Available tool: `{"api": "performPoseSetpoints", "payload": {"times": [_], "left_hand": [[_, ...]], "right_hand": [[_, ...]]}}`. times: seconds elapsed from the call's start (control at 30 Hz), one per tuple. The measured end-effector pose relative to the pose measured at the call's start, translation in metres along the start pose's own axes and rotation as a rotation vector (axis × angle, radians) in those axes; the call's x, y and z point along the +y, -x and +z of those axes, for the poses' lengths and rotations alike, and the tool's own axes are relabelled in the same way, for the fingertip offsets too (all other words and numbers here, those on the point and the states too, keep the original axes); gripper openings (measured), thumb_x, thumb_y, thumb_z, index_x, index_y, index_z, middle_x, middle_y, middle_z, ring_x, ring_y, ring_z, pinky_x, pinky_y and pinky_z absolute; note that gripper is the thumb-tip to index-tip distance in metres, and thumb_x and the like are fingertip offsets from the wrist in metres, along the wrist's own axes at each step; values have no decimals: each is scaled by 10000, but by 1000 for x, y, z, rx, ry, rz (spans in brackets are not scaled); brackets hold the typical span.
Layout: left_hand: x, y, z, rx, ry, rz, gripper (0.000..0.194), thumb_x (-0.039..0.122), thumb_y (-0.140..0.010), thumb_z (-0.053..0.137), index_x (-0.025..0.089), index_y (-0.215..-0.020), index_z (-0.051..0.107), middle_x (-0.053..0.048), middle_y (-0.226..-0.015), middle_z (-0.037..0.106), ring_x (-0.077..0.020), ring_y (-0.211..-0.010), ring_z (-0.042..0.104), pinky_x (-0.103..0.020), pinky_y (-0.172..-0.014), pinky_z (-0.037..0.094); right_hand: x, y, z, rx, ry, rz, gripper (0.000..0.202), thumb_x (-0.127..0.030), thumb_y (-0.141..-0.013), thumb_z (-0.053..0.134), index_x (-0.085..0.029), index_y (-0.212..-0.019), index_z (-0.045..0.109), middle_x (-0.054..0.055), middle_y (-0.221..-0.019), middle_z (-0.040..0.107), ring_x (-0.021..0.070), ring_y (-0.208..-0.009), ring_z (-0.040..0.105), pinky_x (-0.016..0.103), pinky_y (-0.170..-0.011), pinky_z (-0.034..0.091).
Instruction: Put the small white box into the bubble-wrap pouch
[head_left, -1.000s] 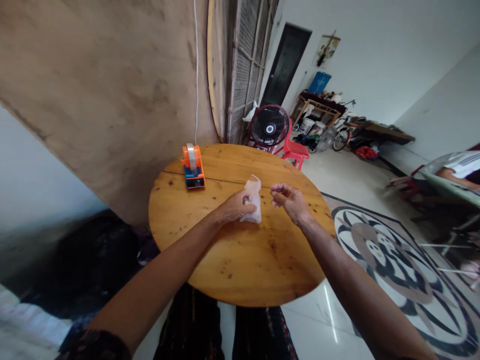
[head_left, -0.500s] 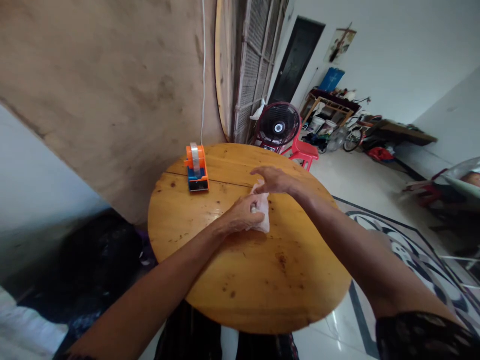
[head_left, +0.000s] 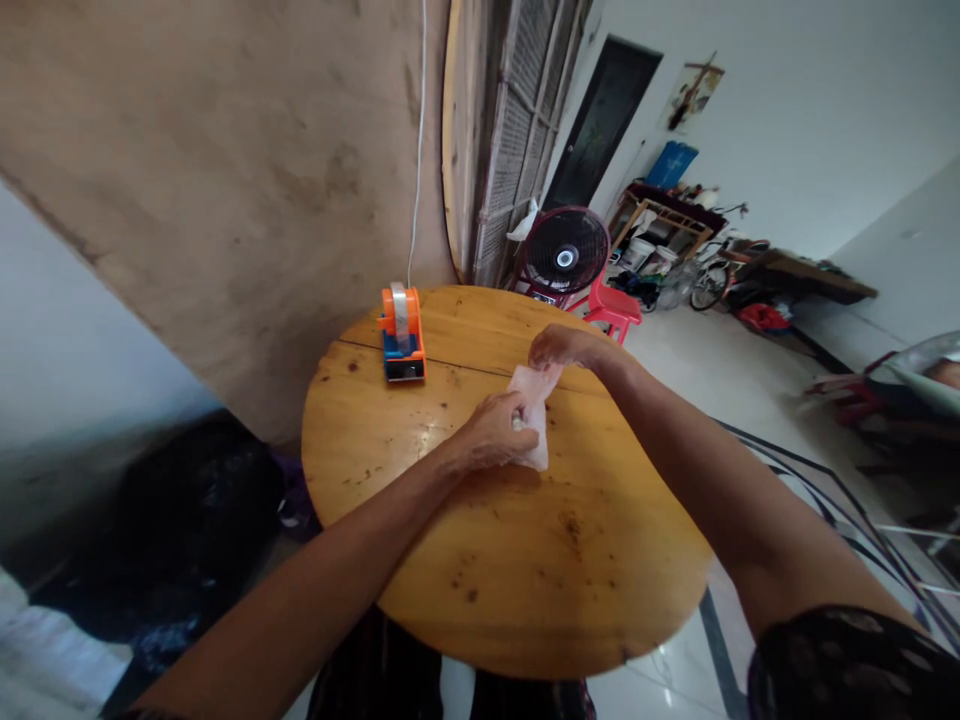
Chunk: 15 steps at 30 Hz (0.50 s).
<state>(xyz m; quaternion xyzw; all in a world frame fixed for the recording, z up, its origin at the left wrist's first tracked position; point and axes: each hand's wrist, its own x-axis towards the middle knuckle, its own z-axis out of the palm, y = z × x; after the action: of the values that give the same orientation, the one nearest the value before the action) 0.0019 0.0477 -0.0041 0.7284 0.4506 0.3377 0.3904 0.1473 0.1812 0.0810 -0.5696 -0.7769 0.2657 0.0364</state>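
A thin, pale pink, crumpled sheet [head_left: 535, 415], soft like wrapping or a plastic bag, lies on the round wooden table [head_left: 517, 570]. My left hand [head_left: 491, 432] rests over its near left side, thumb and fingers curled round a small whitish object [head_left: 517, 422] that lies against the sheet. Most of that object is hidden, so its kind does not show. At the sheet's far end, my right hand [head_left: 562, 347] is closed on a corner and holds it up off the tabletop. An orange and blue tape dispenser [head_left: 403, 335] with a clear roll stands farther left.
A plywood panel [head_left: 262, 130] rises behind the table's left side. Beyond the far edge are a dark red fan [head_left: 566, 255] and a red plastic stool [head_left: 616, 303]. Dark bags [head_left: 195, 520] lie on the floor at left. A bicycle [head_left: 711, 283] stands in the background.
My right hand has gone from spread fingers to a grip on the sheet's far corner, lifting and pulling it out to the far right. My left hand stays on the whitish object.
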Motion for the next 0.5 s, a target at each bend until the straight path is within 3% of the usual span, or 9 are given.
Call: {"api": "performPoseSetpoints", "payload": {"times": [0.1, 0.33, 0.5], "left_hand": [[-1, 0, 0, 0, -6, 19, 149, 250, -678, 587, 200, -744, 463, 22, -643, 462, -139, -616, 414, -263, -543, 309], [-2, -1, 0, 15, -45, 46, 147, 255, -665, 588, 202, -717, 461, 18, -672, 476, -154, -658, 422, -270, -572, 319], [-1, -2, -1, 10, -120, 85, 143, 263, -665, 570, 205, -710, 447, -1, -753, 519, -180, -724, 465, -308, -674, 392]], "right_hand": [[7, 5, -4, -100, -79, 60, 160, -25, -686, 635, -151, -592, 666, 59, -687, 704, 202, -748, 674, 321, -728, 527], [32, -6, 6, -63, -367, 96, 89, -151, -718, 705, -153, -670, 631, 82, -814, 732, 194, -784, 689, 313, -757, 544], [43, -12, 17, -36, -389, 106, 134, -226, -736, 694, -168, -654, 605, 65, -775, 716, 165, -715, 661, 273, -678, 536]]}}
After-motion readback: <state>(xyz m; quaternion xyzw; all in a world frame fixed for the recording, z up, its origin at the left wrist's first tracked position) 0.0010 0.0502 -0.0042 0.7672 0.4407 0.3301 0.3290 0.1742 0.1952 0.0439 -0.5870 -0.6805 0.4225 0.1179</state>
